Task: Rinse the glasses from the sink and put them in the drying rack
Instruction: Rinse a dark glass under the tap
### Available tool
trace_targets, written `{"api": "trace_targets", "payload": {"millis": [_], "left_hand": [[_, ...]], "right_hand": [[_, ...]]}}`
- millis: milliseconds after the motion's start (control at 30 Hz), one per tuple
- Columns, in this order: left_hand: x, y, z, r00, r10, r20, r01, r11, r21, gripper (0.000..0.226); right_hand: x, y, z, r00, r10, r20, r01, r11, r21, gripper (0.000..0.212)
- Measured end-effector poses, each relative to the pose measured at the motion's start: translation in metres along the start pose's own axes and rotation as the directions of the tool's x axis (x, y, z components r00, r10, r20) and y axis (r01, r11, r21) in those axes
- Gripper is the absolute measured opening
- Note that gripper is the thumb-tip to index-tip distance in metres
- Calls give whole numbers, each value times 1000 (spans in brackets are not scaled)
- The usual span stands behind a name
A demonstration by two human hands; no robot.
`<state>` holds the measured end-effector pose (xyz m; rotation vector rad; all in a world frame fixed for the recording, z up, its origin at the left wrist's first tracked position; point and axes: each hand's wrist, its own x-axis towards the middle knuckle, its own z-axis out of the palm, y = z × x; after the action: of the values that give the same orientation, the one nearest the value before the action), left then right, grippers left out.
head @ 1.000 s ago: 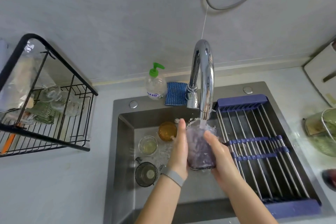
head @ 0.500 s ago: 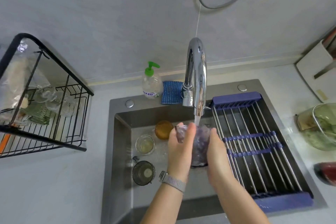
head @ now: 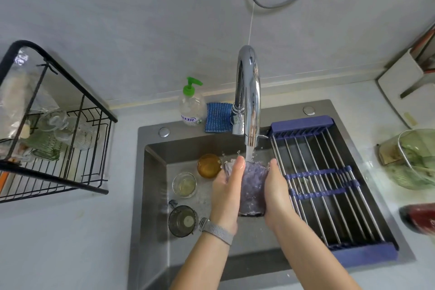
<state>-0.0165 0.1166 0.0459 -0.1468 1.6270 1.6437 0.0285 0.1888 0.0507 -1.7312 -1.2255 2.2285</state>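
A purple glass (head: 253, 186) stands upright under the running chrome tap (head: 248, 92), water pouring into its mouth. My left hand (head: 227, 193) holds its left side and my right hand (head: 276, 192) holds its right side. On the floor of the sink (head: 150, 195) to the left stand an amber glass (head: 209, 165), a clear glass (head: 184, 184) and a dark grey mug (head: 182, 220). The black wire drying rack (head: 54, 148) on the left counter holds several clear and green glasses.
A roll-up rack with blue ends (head: 329, 183) covers the sink's right half. A soap bottle with a green pump (head: 191, 106) and a blue sponge (head: 218, 117) sit behind the sink. A green glass bowl (head: 412, 158) and a red object (head: 419, 218) are on the right counter.
Both hands still hold the purple glass under the stream. The glass has turned more upright between them and water splashes at its rim.
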Motion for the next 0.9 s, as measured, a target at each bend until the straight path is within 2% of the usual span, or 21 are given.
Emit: {"api": "trace_targets", "payload": {"millis": [100,233,333,400,500,567,667,767,833,900], "left_hand": [[7,5,-5,999,23,-24,-24,1000,-13,59],[5,5,-4,999,34,-7,-34,999,33,72],[10,4,-7,991,110,-76,-108,993,39,70],[8,-1,-7,975,209,-75,-199,973,119,72],[-4,-10,-2,956,292,3,-284,928,242,85],[-3,-13,-4,954,300,16,-294,919,264,91],[13,-10,-27,945,311,98,-325,914,241,86],[30,-3,-53,902,279,330,-380,876,297,92],[35,3,-59,842,214,496,-400,863,308,92],[34,7,-56,809,146,570,-400,847,351,92]], "right_hand": [[-3,4,7,996,-87,14,88,993,-84,59],[-3,-5,3,1000,13,19,-15,998,68,55],[-12,13,9,992,-124,36,126,990,-69,51],[-14,23,10,984,-175,38,177,983,-43,53],[0,16,1,999,-8,33,0,971,240,51],[4,14,-3,995,36,97,-59,968,242,48],[5,8,-17,935,112,336,-160,980,119,55],[14,-14,-39,816,189,546,-130,981,-146,47],[21,-25,-39,799,250,547,-63,939,-338,34],[24,-27,-31,824,254,507,41,865,-500,36]]}}
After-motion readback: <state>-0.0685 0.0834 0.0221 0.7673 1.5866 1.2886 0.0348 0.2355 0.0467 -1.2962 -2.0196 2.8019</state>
